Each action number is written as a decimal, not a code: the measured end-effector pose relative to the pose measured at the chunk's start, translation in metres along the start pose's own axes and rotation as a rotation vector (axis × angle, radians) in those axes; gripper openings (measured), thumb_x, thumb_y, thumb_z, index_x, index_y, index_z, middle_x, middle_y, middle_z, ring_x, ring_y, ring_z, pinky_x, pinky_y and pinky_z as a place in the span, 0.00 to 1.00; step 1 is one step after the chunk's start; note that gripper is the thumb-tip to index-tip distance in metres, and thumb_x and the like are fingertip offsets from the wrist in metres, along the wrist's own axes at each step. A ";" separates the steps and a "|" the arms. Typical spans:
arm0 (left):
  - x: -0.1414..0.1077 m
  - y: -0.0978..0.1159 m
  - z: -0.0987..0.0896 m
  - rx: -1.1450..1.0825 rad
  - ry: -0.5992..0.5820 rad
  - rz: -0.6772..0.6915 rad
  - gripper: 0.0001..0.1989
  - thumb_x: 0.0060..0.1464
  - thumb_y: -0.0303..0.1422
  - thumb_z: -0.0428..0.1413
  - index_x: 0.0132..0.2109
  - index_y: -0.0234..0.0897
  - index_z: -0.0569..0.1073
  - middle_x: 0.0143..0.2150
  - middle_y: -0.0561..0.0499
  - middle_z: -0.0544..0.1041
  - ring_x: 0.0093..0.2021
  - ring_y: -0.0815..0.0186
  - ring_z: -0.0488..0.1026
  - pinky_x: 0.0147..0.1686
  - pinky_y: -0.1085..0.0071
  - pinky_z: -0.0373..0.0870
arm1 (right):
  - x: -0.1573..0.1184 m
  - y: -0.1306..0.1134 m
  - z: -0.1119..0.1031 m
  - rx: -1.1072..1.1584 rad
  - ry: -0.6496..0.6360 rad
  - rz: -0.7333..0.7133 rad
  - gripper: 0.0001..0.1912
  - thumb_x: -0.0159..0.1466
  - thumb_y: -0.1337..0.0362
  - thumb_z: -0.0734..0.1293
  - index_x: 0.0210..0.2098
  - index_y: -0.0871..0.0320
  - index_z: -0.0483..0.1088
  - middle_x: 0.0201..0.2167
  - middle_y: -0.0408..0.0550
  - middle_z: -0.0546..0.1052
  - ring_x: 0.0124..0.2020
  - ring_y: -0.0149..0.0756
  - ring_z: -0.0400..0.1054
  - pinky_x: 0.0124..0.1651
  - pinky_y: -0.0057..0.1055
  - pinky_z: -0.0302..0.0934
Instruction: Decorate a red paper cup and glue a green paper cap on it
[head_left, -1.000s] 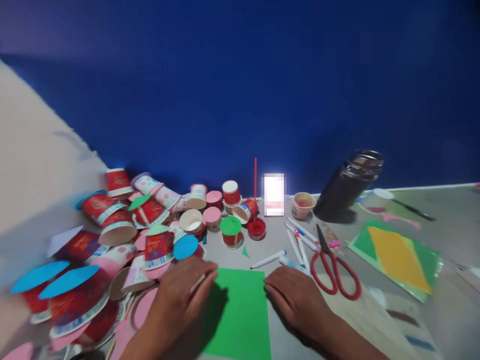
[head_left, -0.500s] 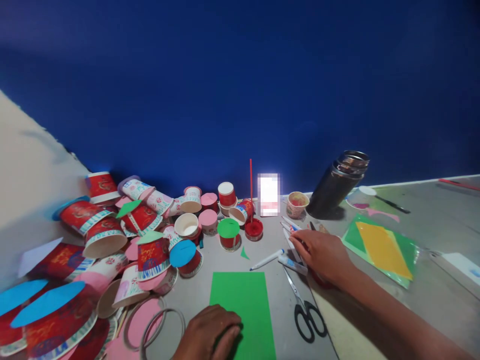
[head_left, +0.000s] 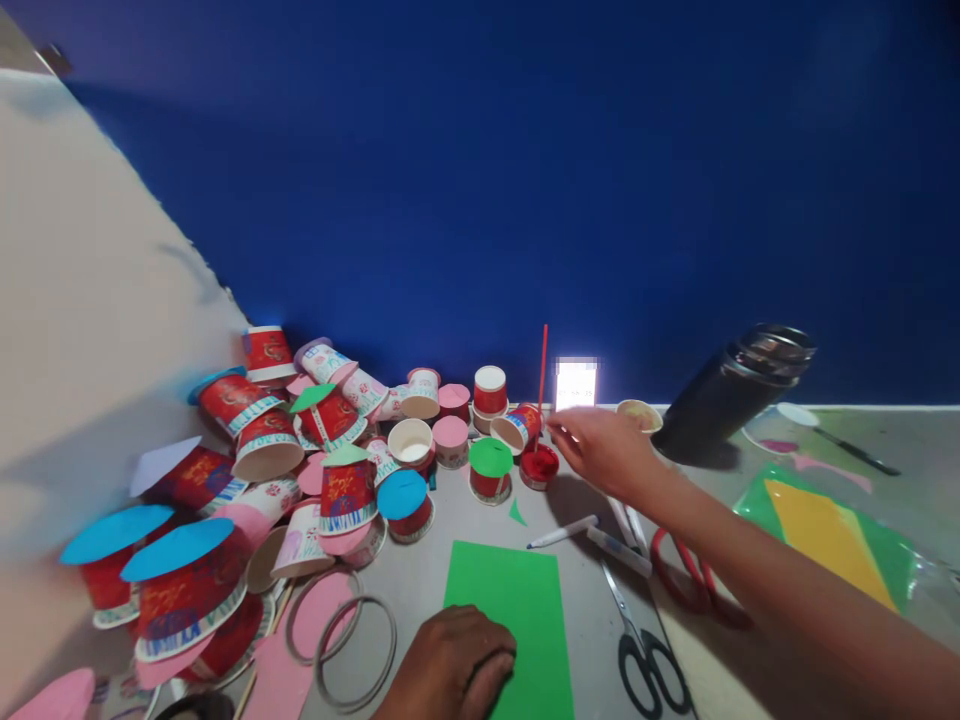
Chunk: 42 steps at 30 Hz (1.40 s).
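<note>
My left hand [head_left: 457, 665] lies on the lower left of a green paper sheet [head_left: 506, 590], its fingers slightly bent and holding nothing. Stretched out over the table, my right hand [head_left: 611, 450] has its fingertips close beside a thin red stick [head_left: 544, 365]. The stick stands upright in a small round red pot [head_left: 539, 468]. Those fingers look partly spread; whether they touch the stick is unclear. A white marker [head_left: 562, 532] and a thicker capped marker [head_left: 619, 551] lie below this hand. Black-handled scissors [head_left: 652, 672] rest right of the sheet.
Decorated paper cups [head_left: 349, 495] with coloured discs crowd the left side. Grey rings [head_left: 356, 655] lie near my left hand. At right are a dark flask [head_left: 724, 395], red-handled scissors [head_left: 686, 575] and packed coloured paper [head_left: 825, 535]. A lit screen [head_left: 576, 385] stands by the blue wall.
My right hand has moved from the markers toward the upper left, up to the red stick. My left hand stays on the green paper. The view has shifted left.
</note>
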<state>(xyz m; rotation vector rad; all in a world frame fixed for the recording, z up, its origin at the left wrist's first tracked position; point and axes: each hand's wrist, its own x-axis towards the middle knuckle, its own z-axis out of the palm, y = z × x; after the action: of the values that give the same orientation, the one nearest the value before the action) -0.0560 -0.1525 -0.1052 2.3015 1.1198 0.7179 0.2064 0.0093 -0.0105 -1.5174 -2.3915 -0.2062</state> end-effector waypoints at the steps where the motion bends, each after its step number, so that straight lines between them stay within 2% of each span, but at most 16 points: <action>1: 0.000 0.000 0.002 0.003 0.002 0.012 0.13 0.69 0.36 0.50 0.43 0.44 0.80 0.32 0.49 0.82 0.34 0.64 0.80 0.38 0.72 0.76 | 0.019 -0.006 -0.002 0.004 0.004 -0.008 0.11 0.73 0.66 0.62 0.47 0.56 0.77 0.44 0.53 0.83 0.43 0.42 0.77 0.42 0.33 0.64; 3: 0.000 -0.002 0.004 0.004 0.014 0.034 0.14 0.70 0.37 0.49 0.42 0.44 0.80 0.31 0.49 0.82 0.33 0.64 0.79 0.37 0.72 0.75 | 0.053 -0.018 -0.003 0.003 0.002 -0.011 0.14 0.72 0.63 0.64 0.54 0.60 0.74 0.51 0.58 0.81 0.50 0.46 0.75 0.49 0.36 0.65; 5: -0.002 -0.005 0.004 0.003 0.037 0.041 0.15 0.70 0.38 0.48 0.42 0.43 0.79 0.30 0.49 0.81 0.33 0.64 0.79 0.36 0.71 0.74 | 0.081 -0.029 -0.001 -0.007 -0.016 0.022 0.17 0.73 0.58 0.65 0.52 0.65 0.73 0.49 0.65 0.80 0.49 0.50 0.76 0.48 0.38 0.66; 8: -0.005 -0.012 0.003 -0.002 0.063 0.053 0.17 0.71 0.38 0.46 0.41 0.42 0.79 0.29 0.49 0.80 0.32 0.64 0.78 0.35 0.71 0.73 | 0.105 -0.040 0.009 -0.020 -0.058 0.065 0.22 0.72 0.51 0.65 0.48 0.68 0.72 0.45 0.69 0.79 0.46 0.55 0.77 0.44 0.40 0.67; 10: -0.006 -0.017 0.005 -0.002 0.065 0.064 0.19 0.72 0.39 0.45 0.40 0.42 0.79 0.28 0.49 0.80 0.31 0.64 0.77 0.34 0.70 0.71 | 0.113 -0.044 0.016 -0.026 -0.084 0.074 0.22 0.72 0.51 0.66 0.48 0.67 0.73 0.46 0.69 0.79 0.48 0.55 0.77 0.44 0.39 0.66; 14: -0.007 -0.023 0.011 0.016 0.058 0.105 0.22 0.73 0.40 0.43 0.38 0.41 0.78 0.27 0.50 0.78 0.28 0.66 0.75 0.33 0.71 0.68 | 0.119 -0.045 0.028 -0.031 -0.116 0.098 0.19 0.72 0.54 0.66 0.49 0.65 0.72 0.48 0.66 0.79 0.50 0.53 0.76 0.46 0.37 0.65; 18: -0.006 -0.026 0.017 0.049 0.077 0.172 0.26 0.75 0.42 0.39 0.35 0.40 0.76 0.25 0.52 0.77 0.26 0.68 0.72 0.31 0.71 0.65 | 0.124 -0.040 0.032 -0.002 -0.137 0.153 0.19 0.71 0.53 0.66 0.49 0.64 0.70 0.47 0.63 0.80 0.47 0.49 0.77 0.44 0.34 0.63; 23: -0.007 -0.028 0.022 0.092 0.077 0.149 0.27 0.75 0.43 0.39 0.34 0.41 0.76 0.24 0.53 0.78 0.25 0.69 0.73 0.30 0.71 0.64 | 0.127 -0.035 0.035 0.055 -0.130 0.176 0.17 0.70 0.53 0.65 0.48 0.61 0.71 0.45 0.59 0.80 0.44 0.47 0.76 0.42 0.33 0.61; 28: -0.007 -0.026 0.025 0.120 0.071 0.126 0.27 0.74 0.43 0.40 0.32 0.40 0.75 0.23 0.53 0.77 0.25 0.69 0.72 0.30 0.71 0.63 | 0.125 -0.033 0.037 0.088 -0.118 0.123 0.18 0.70 0.54 0.66 0.53 0.59 0.71 0.50 0.58 0.78 0.50 0.46 0.74 0.47 0.33 0.61; 35: -0.009 -0.026 0.028 0.137 0.037 0.092 0.21 0.72 0.41 0.47 0.33 0.41 0.76 0.24 0.54 0.78 0.25 0.68 0.72 0.31 0.70 0.63 | 0.127 -0.027 0.034 0.068 -0.101 0.167 0.20 0.70 0.49 0.64 0.49 0.59 0.72 0.49 0.57 0.78 0.48 0.47 0.74 0.45 0.34 0.62; 42: -0.011 -0.026 0.030 0.109 0.017 0.060 0.13 0.67 0.36 0.53 0.33 0.41 0.76 0.26 0.54 0.79 0.26 0.68 0.73 0.32 0.70 0.64 | 0.130 -0.027 0.028 0.001 -0.137 0.188 0.22 0.71 0.46 0.64 0.46 0.59 0.73 0.49 0.57 0.79 0.47 0.48 0.76 0.43 0.35 0.61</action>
<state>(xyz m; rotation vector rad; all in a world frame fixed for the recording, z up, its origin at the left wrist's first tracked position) -0.0572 -0.1530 -0.1462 2.4341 1.1270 0.7167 0.1255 0.1176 0.0062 -1.7961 -2.3294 -0.0613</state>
